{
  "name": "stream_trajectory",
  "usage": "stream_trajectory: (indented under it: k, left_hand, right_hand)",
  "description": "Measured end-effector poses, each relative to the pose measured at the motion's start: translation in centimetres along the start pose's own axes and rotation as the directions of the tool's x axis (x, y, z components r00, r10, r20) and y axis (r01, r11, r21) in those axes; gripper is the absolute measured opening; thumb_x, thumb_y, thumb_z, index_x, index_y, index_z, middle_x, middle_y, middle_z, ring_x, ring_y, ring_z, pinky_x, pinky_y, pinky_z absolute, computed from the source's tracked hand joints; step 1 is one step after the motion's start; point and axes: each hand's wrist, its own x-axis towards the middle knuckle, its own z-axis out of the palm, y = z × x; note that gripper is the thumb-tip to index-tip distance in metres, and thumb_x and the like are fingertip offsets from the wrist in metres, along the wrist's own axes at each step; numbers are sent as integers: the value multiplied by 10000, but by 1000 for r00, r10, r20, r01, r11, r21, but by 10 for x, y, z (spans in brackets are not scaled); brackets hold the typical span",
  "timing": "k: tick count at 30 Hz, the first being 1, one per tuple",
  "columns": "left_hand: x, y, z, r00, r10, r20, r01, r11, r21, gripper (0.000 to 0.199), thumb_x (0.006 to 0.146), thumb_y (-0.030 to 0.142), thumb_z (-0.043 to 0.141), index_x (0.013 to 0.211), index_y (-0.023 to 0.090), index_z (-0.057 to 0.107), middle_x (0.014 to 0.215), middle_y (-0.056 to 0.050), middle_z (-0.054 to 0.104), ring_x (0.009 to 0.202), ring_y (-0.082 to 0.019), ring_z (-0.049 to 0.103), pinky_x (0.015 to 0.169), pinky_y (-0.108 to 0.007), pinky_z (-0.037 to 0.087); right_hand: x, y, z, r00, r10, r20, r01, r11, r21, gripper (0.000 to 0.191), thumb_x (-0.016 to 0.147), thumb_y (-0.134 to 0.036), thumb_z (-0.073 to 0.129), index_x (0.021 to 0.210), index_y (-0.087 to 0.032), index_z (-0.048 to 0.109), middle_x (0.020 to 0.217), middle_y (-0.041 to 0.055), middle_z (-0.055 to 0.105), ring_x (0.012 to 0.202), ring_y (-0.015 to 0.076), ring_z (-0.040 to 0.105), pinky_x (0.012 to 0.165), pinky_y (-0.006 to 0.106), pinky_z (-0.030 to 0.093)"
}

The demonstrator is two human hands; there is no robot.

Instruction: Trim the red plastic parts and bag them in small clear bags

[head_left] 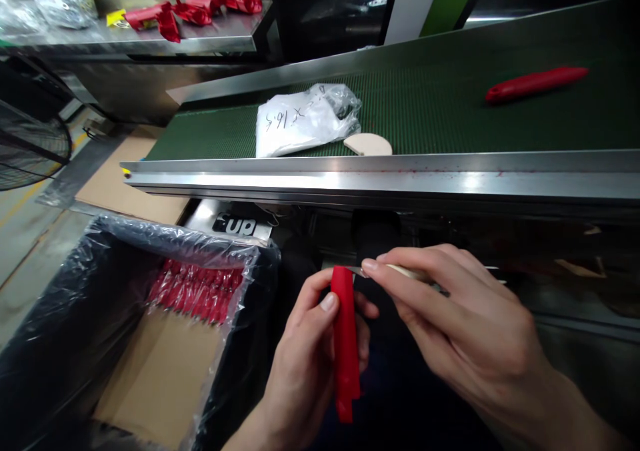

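Upright in my left hand point(307, 344) is a long red plastic part point(345, 337), its fingers wrapped around the sides and the thumb on the front. A small knife point(405, 272) with a pale handle is pinched in my right hand point(465, 317). Its short metal blade reaches the top right edge of the red part. The lower end of the red part looks stepped. Part of the knife handle is hidden by my right fingers.
A green conveyor belt point(415, 111) with a metal rim crosses ahead, carrying a red handle-shaped piece point(537, 84), a plastic bag point(305, 121) and a cream disc piece point(369, 145). Left, a lined bin point(55, 331) contains wrapped red pieces point(195, 291). A fan point(30, 141) stands far left.
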Motion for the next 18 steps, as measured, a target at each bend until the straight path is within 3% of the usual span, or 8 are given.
stream_trajectory:
  k: [13, 18]
  left_hand:
    - [1, -2, 2, 1000, -21, -16, 21, 1000, -9, 207, 956, 321, 489, 1121, 216, 558, 872, -63, 622, 568, -101, 503, 505, -191, 397]
    - [2, -2, 0, 999, -27, -34, 25, 999, -45, 220, 950, 325, 508, 1143, 229, 549, 854, -52, 627, 566, -101, 508, 501, -184, 405]
  right_hand:
    - [-3, 3, 0, 1000, 7, 28, -7, 1000, 11, 432, 871, -35, 576, 1273, -187, 618, 1074, 88, 657, 923, 193, 612, 776, 358, 451]
    - [-9, 0, 0, 998, -18, 53, 18, 1000, 14, 436, 860, -17, 579, 1275, -149, 608, 1077, 106, 655, 924, 207, 597, 763, 377, 446]
